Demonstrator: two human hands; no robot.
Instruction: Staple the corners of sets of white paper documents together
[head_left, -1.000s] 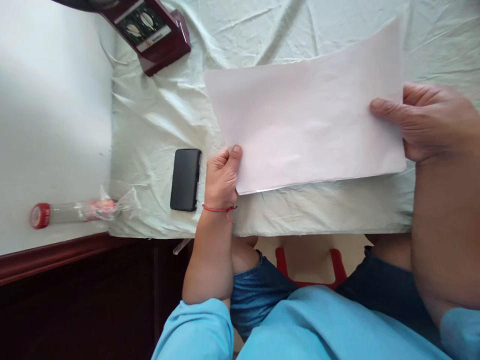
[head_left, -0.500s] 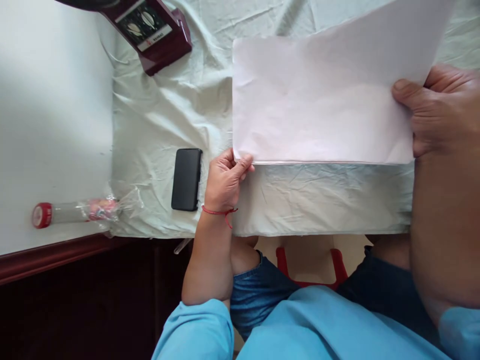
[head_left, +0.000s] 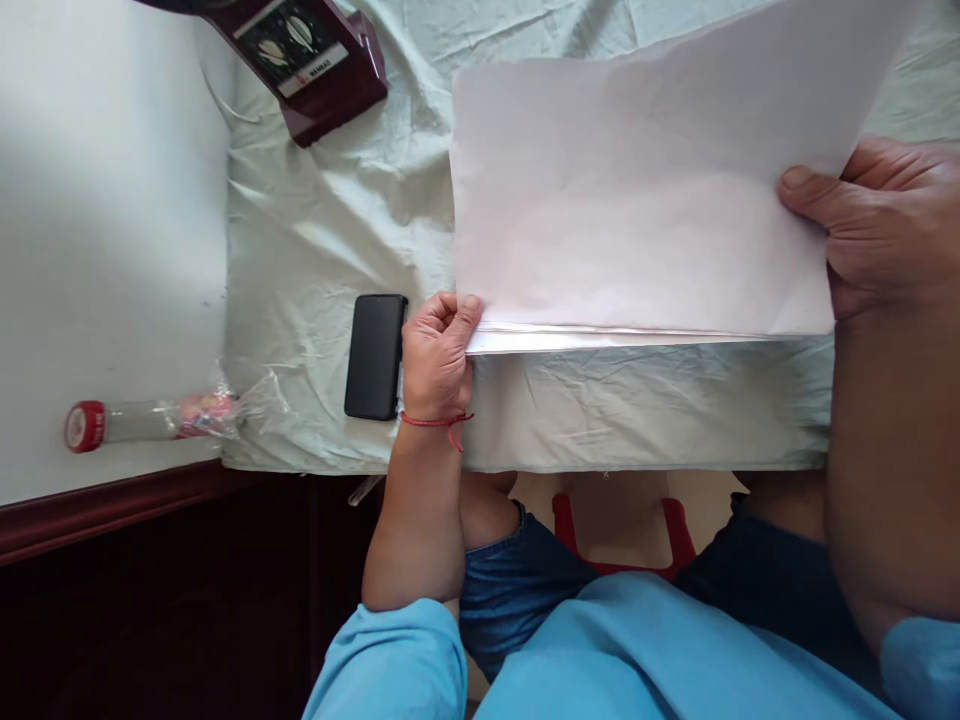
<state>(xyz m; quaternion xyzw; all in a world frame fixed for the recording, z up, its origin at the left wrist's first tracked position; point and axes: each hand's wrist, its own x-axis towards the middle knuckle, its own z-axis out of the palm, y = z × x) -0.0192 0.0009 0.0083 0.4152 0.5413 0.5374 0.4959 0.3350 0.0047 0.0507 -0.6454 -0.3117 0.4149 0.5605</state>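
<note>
1. We hold a sheet of paper (head_left: 637,200) over the cloth (head_left: 337,230), towards its right edge. The sheet looks doubled over, as layered edges show along its near side.

2. Our left hand (head_left: 437,355) is closed on the near left corner of the paper. The thumb lies on top and the curled fingers sit beneath, so the layers are pinched together there and cannot slide apart.

3. Our right hand (head_left: 885,225) grips the right edge, with the thumb flat across the top face and the other fingers hidden behind. With a grip at each end, the sheet is taut and lifted slightly off the cloth at the far side.

4. The near edge runs roughly parallel to the cloth's near edge, which helps us line the layers up squarely.

5. A phone (head_left: 375,355) lies flat just left of our left hand, near the cloth's near edge and away from the paper.

6. A dark red box (head_left: 315,60) sits at the cloth's far left corner.

7. A bottle (head_left: 142,422) lies on its side on the bare white surface, beyond the cloth's left edge.
</note>
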